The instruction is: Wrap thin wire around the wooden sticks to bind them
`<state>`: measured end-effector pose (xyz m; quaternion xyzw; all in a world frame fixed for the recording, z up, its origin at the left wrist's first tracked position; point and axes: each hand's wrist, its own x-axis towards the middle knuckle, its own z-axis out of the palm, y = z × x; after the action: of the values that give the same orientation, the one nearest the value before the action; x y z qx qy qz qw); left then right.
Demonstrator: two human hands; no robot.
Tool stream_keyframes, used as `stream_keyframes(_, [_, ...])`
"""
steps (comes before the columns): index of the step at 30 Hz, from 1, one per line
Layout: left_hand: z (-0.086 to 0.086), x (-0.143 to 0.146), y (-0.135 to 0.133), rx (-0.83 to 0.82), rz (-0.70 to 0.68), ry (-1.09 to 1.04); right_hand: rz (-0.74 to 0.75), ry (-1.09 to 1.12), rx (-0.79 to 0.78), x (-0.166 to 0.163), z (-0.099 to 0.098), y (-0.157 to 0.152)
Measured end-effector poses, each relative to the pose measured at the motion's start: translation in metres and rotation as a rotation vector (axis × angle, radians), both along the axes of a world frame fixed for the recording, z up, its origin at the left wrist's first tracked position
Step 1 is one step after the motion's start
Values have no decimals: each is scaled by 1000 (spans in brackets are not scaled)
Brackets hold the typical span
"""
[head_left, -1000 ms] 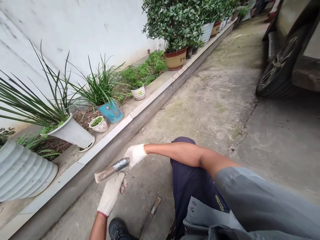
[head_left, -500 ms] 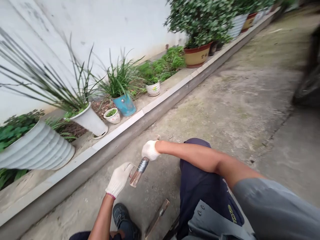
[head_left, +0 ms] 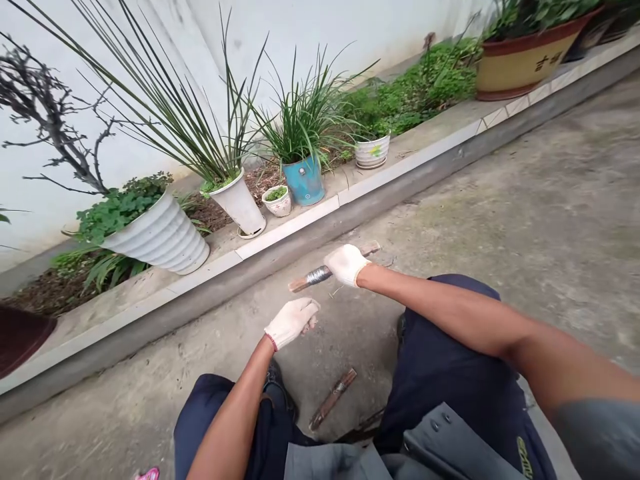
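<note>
My right hand (head_left: 346,265), in a white knit glove, is closed around a wooden stick (head_left: 299,285) with silvery wire (head_left: 319,275) wound round it. The stick's far end shows beyond the glove, and loose thin wire hangs near it. My left hand (head_left: 294,321), gloved too, is just below the stick's near end and apart from it. Its fingers are curled together; whether a thin wire end lies in them cannot be made out. Another wooden stick (head_left: 333,400) with a wire-wound band lies on the concrete between my feet.
A low tiled ledge (head_left: 280,233) runs across ahead, with a ribbed white pot (head_left: 163,233), a tall white pot (head_left: 240,203), a blue pot (head_left: 305,181) and a yellow-brown planter (head_left: 525,67). Behind stands a white wall (head_left: 320,27). A small pink object (head_left: 149,474) lies at the lower left.
The stick in my right hand has swung from steeply slanted to nearly level, so its far end shows. My left hand is below its near end instead of beside it. The view has shifted left.
</note>
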<state>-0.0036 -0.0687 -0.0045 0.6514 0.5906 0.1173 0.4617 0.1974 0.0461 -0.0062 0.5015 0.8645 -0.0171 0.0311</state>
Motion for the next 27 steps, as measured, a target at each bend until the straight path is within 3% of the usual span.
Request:
stream_keyframes(2, [2, -1, 3, 64, -35, 78, 109, -107, -14, 3, 0, -5])
stream_keyframes(5, [5, -7, 9, 233, -87, 159, 325, -190, -185, 10, 3, -14])
stream_keyframes(7, [4, -11, 12, 286, -94, 162, 449, -148, -320, 16, 6, -18])
stream_keyframes(10, [-5, -13, 13, 207, -54, 26, 531, 28, -459, 22, 12, -20])
stream_keyframes(12, [-11, -10, 10, 108, -11, -140, 496, 169, -496, 21, 15, -18])
stream_keyframes(15, [-15, -3, 4, 61, 35, -258, 332, 306, -406, 11, 17, -13])
stream_keyframes(20, [-8, 1, 3, 79, 11, -72, 26, 160, -194, -5, 12, -1])
stream_keyframes(24, [-2, -6, 13, 184, -122, 243, 126, -102, -94, -4, 0, -1])
stream_keyframes(27, [-2, -9, 21, 246, -227, 341, 290, -191, -171, 2, -9, -7])
